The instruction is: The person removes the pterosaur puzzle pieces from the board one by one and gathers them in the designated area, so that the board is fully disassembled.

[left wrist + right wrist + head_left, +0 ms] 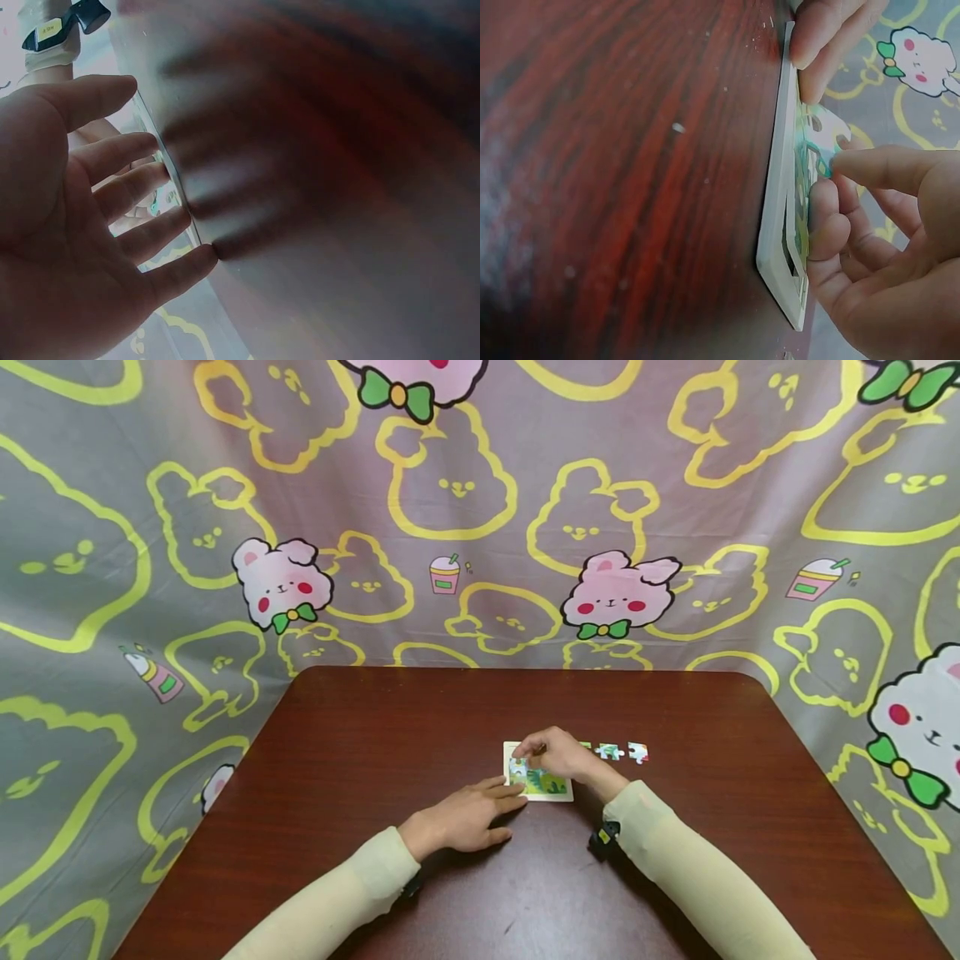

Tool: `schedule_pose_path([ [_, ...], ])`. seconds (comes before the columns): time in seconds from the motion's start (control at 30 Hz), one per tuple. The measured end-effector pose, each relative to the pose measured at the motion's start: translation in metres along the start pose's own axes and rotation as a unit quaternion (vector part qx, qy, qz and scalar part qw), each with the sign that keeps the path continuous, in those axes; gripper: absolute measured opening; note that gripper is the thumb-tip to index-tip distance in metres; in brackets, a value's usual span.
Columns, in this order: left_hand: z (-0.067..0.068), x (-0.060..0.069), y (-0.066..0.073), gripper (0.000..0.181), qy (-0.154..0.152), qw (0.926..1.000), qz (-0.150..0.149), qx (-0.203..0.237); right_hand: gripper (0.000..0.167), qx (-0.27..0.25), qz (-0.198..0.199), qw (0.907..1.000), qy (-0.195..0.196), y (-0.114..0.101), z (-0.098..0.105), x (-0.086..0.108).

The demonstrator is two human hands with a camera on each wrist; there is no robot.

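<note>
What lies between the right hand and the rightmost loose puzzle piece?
In the head view: one loose piece and, nearer the right hand, another partly hidden piece.

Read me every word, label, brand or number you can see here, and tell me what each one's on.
No text can be read for certain.
Yellow label on the black device at the right wrist: dark marks, too blurred to read.
Puzzle board: any print on its pale rim is too small to make out.
Printed cups on the curtain: green patches, no legible words.
</note>
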State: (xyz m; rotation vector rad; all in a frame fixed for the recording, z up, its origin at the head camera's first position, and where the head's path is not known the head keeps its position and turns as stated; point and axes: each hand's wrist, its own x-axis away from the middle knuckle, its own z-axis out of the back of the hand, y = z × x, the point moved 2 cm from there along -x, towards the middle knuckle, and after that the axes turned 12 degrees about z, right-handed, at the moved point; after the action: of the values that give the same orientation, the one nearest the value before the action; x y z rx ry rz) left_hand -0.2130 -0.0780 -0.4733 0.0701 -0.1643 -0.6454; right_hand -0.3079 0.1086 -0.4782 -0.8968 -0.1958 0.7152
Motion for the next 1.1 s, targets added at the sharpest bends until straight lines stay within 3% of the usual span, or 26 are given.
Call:
schedule_pose_path([
  [0.3, 0.001, 0.001, 0.000, 0.054, -0.002, 1.0000, 0.003, 0.003, 0.018, 0.015, -0.007, 0.9999, 0.003, 0.002, 0.000, -0.001],
  [1.1, 0.001, 0.001, -0.001, 0.054, -0.006, 0.9999, 0.009, 0.013, 0.021, -0.049, -0.043, 0.9977, 0.020, 0.011, 0.017, 0.008],
])
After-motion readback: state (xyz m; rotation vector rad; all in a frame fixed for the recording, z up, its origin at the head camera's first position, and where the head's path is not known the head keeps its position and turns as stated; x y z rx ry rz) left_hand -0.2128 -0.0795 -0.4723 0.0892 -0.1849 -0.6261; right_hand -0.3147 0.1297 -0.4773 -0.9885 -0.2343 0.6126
